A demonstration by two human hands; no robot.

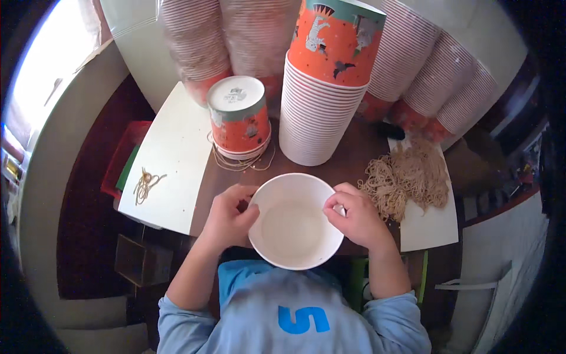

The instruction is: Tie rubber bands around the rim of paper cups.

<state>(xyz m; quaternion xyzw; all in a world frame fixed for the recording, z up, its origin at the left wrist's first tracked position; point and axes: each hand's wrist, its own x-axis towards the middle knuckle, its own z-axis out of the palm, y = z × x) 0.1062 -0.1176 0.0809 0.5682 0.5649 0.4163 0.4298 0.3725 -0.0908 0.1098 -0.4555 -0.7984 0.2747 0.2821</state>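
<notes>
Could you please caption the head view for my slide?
Left hand and right hand at the rim of a round white paper bucket, with tangled beige string to the right.

Left forearm [197, 268] and right forearm [390, 271] are bare, elbows bent, both angled forward and inward. Left grip [229, 215]: knuckles raised, thumb extended toward the right, a visible gap between thumb and forefinger; remaining fingers partly hidden. Right grip [359, 218]: turned left, thumb and forefinger drawn close together, other fingers curled. Hands stand apart, roughly level, ahead of the torso.
</notes>
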